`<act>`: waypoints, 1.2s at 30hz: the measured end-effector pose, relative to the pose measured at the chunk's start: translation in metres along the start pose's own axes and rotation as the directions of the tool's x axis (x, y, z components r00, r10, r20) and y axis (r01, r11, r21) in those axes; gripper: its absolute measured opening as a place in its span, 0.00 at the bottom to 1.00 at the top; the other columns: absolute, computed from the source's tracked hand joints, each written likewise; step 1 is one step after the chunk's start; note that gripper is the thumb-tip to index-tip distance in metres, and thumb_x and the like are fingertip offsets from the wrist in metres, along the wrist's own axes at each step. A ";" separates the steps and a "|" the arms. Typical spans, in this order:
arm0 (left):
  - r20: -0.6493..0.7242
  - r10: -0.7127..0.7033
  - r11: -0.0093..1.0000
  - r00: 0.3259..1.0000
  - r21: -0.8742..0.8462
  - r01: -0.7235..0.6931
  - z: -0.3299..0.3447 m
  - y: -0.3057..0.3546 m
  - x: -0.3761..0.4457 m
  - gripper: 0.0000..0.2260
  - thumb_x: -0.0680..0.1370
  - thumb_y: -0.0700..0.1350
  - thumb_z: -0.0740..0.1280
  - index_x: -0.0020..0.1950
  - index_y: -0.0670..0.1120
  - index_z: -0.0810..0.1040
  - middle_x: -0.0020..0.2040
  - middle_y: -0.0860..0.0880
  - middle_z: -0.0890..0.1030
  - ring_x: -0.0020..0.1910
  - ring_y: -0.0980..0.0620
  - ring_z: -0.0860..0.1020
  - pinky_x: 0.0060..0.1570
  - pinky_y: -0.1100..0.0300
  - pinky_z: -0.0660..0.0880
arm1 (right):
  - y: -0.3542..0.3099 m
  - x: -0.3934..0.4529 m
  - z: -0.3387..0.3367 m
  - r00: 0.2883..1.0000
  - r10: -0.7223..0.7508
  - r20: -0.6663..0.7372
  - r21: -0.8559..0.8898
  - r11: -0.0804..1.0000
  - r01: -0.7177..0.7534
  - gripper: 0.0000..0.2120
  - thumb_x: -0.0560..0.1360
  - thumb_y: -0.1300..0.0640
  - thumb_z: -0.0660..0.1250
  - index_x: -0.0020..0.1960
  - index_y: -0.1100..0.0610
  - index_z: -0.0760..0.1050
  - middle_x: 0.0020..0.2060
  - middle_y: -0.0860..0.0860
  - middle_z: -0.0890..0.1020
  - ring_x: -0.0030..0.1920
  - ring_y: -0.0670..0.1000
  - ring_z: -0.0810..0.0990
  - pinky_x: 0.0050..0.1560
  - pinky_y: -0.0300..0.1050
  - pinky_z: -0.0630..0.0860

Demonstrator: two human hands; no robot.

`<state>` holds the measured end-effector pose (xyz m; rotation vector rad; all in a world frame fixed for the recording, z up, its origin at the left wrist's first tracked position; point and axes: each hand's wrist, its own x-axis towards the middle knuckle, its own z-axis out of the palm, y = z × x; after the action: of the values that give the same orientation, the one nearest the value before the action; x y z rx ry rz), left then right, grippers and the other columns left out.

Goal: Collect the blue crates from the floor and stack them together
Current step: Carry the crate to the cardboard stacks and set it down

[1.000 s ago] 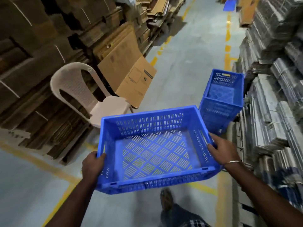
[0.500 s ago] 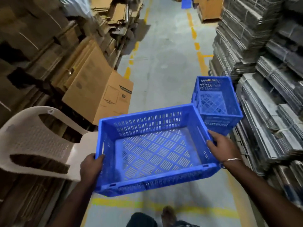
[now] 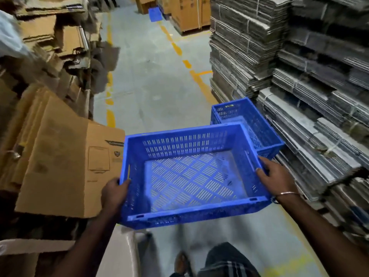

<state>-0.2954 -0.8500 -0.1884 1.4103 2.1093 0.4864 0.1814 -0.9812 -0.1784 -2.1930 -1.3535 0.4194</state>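
I carry an empty blue perforated crate (image 3: 191,176) level in front of me. My left hand (image 3: 113,191) grips its left rim, and my right hand (image 3: 274,173) grips the right rim. A second blue crate stack (image 3: 247,118) stands on the floor just beyond, to the right, against the bundled cardboard; the carried crate overlaps its near corner. Far down the aisle another blue crate (image 3: 155,14) lies on the floor.
Flattened brown boxes (image 3: 65,150) lean on the left. Tied grey cardboard bundles (image 3: 299,80) are piled high on the right. A pale plastic chair (image 3: 119,254) sits at my lower left. The grey floor aisle (image 3: 151,80) with yellow lines runs ahead.
I have walked forward with the crate. The floor crate stack is now right behind the carried one, and the chair has slipped down to my lower left.
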 end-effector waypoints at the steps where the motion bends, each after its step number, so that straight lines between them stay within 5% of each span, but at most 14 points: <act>1: 0.015 0.032 0.999 0.999 0.007 -0.032 0.001 0.012 0.020 0.13 0.76 0.52 0.68 0.51 0.44 0.82 0.44 0.40 0.84 0.46 0.39 0.82 0.46 0.50 0.76 | -0.003 0.006 0.002 0.999 0.022 -0.024 0.005 1.000 -0.022 0.24 0.73 0.48 0.65 0.68 0.52 0.74 0.53 0.57 0.84 0.52 0.60 0.82 0.48 0.53 0.79; 7: 0.121 0.209 0.973 0.970 0.074 -0.219 0.027 0.096 0.118 0.13 0.77 0.51 0.68 0.46 0.41 0.81 0.41 0.41 0.82 0.45 0.39 0.81 0.42 0.52 0.72 | -0.007 0.045 0.007 0.975 0.174 -0.137 0.025 0.985 -0.172 0.22 0.74 0.57 0.69 0.68 0.54 0.75 0.50 0.59 0.84 0.49 0.61 0.82 0.47 0.51 0.76; 17: 0.231 0.379 0.904 0.896 0.115 -0.412 0.092 0.267 0.239 0.15 0.76 0.56 0.65 0.39 0.44 0.77 0.35 0.47 0.80 0.40 0.41 0.79 0.39 0.52 0.71 | 0.022 0.173 -0.007 0.905 0.331 -0.266 0.068 0.943 -0.325 0.21 0.73 0.50 0.64 0.66 0.49 0.75 0.34 0.54 0.81 0.39 0.59 0.81 0.38 0.49 0.73; 22: 0.286 0.459 0.858 0.841 0.104 -0.504 0.128 0.348 0.291 0.16 0.72 0.58 0.63 0.40 0.45 0.77 0.37 0.47 0.81 0.41 0.40 0.79 0.43 0.50 0.75 | 0.033 0.213 -0.016 0.862 0.388 -0.326 0.055 0.918 -0.392 0.21 0.75 0.52 0.66 0.67 0.51 0.74 0.38 0.56 0.82 0.42 0.60 0.81 0.38 0.46 0.67; 26: 0.368 0.511 0.813 0.777 0.086 -0.575 0.163 0.411 0.328 0.19 0.68 0.61 0.61 0.41 0.46 0.79 0.37 0.47 0.82 0.41 0.41 0.80 0.45 0.50 0.76 | 0.034 0.234 -0.017 0.803 0.450 -0.392 0.029 0.878 -0.478 0.20 0.75 0.50 0.65 0.66 0.54 0.75 0.45 0.59 0.84 0.48 0.62 0.82 0.43 0.50 0.72; 31: 0.477 0.576 0.744 0.664 0.031 -0.667 0.217 0.482 0.374 0.19 0.69 0.60 0.61 0.41 0.46 0.79 0.37 0.47 0.82 0.41 0.41 0.80 0.46 0.49 0.77 | 0.027 0.259 -0.006 0.698 0.563 -0.441 0.043 0.791 -0.611 0.17 0.74 0.51 0.67 0.61 0.54 0.78 0.27 0.49 0.74 0.39 0.61 0.81 0.36 0.47 0.68; 36: 0.574 0.614 0.671 0.542 -0.018 -0.741 0.262 0.546 0.426 0.18 0.71 0.59 0.63 0.43 0.45 0.80 0.39 0.45 0.83 0.43 0.40 0.81 0.48 0.49 0.76 | -0.007 0.278 0.013 0.588 0.648 -0.484 0.098 0.708 -0.699 0.16 0.74 0.53 0.69 0.61 0.55 0.78 0.29 0.51 0.75 0.40 0.63 0.82 0.37 0.46 0.67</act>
<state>0.1355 -0.2481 -0.1838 2.2095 1.1079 0.0760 0.2951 -0.7273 -0.1822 -2.6102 -0.2183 0.0236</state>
